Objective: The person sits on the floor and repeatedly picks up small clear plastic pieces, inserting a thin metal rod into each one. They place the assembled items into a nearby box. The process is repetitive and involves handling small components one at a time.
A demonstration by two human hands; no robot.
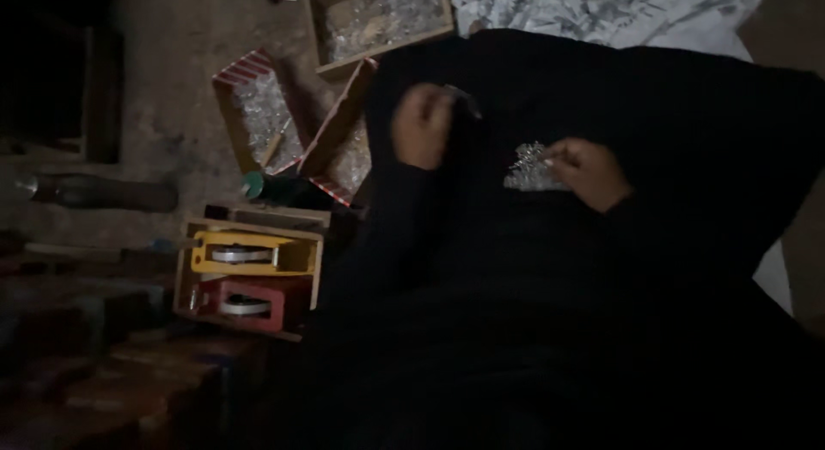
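hands point(507, 149), shiny bits point(531, 168), black cloth point(653, 106)

Wooden boxes point(378, 24) of clear bits, yellow point(249, 254) and red tape dispensers point(245, 304).

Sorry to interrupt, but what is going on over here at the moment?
A person is working on a black cloth spread over their lap. The right hand touches a small cluster of shiny beads on the cloth, while the left hand holds the fabric nearby. Open boxes of similar beads lie alongside.
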